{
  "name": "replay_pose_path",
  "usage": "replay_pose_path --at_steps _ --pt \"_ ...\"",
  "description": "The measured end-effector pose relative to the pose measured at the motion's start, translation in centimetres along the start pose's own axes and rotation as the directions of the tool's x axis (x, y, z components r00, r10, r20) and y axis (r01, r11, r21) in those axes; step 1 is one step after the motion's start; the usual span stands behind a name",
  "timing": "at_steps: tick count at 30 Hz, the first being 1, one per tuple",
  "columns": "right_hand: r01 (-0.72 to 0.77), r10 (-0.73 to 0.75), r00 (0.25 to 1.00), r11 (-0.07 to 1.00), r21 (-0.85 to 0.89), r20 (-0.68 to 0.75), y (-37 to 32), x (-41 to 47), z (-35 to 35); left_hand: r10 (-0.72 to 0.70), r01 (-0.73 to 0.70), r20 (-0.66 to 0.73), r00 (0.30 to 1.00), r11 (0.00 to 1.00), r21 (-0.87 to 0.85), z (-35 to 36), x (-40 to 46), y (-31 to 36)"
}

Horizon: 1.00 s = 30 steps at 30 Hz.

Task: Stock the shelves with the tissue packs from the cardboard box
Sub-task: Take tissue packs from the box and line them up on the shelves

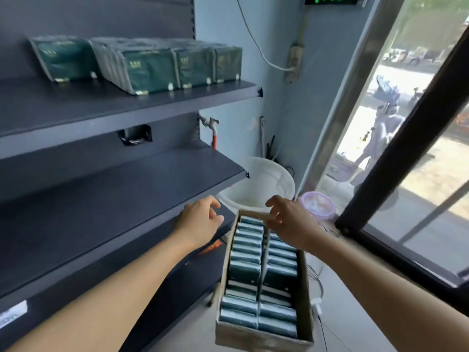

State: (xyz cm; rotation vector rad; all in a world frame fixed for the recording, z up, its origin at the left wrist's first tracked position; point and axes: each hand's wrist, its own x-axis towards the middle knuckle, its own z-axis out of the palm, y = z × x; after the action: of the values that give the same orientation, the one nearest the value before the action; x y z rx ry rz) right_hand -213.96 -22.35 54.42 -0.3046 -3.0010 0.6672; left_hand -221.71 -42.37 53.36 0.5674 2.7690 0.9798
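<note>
Box: a long cardboard box (303, 295) sits low on the floor, just right of the shelves.
Packs in the box: blue-green tissue packs (245, 269) stand on edge in 2 rows, side by side, and fill the box from front to back.
Packs on the shelf: dark green tissue packs (149, 69) stand in rows at the back of the top shelf (127, 107), near its right end.
Middle shelf: the middle shelf (127, 199) is dark grey, and no packs show on it.
Left hand: the left hand (200, 221) is out over the shelf edge, left of the box; its fingers are loose and a little bent, and it holds nothing.
Right hand: the right hand (289, 222) is over the far end of the box; its fingers are spread and bent down toward the packs, and it holds nothing.
Bucket: a white bucket (279, 184) stands behind the box, by the wall.
Small bowl: a purple bowl (318, 205) sits right of the bucket, by the window.
</note>
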Motion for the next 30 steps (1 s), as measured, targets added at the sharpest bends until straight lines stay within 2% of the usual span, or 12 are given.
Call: replay_pose_path --at_steps 5,11,13,17,23,30 --pt "-0.105 0.105 0.988 0.994 -0.006 0.115 9.2 0.0 4.5 -0.075 0.074 0.152 0.986 0.997 0.009 9.2 1.3 -0.6" --pt "-0.178 0.183 0.935 0.983 -0.044 0.303 17.7 0.9 11.0 -0.226 0.192 0.270 0.936 0.970 0.146 18.5 2.6 -3.5" --pt "-0.181 0.189 0.922 0.982 -0.057 0.337 19.4 1.4 13.1 -0.239 0.180 0.301 0.923 0.961 0.212 21.0 3.2 -4.5" --pt "-0.210 0.208 0.895 0.977 -0.038 0.396 21.8 2.5 17.3 -0.167 0.056 0.341 0.925 0.948 0.314 25.2 4.7 -6.7" --pt "-0.197 0.217 0.906 0.976 -0.091 0.363 24.4 3.4 23.2 -0.095 -0.089 0.359 0.929 0.880 0.466 30.0 7.5 -10.4" --pt "-0.210 0.260 0.952 0.938 -0.275 0.162 26.0 3.6 28.1 -0.022 -0.179 0.340 0.940 0.818 0.547 33.3 8.8 -13.8"
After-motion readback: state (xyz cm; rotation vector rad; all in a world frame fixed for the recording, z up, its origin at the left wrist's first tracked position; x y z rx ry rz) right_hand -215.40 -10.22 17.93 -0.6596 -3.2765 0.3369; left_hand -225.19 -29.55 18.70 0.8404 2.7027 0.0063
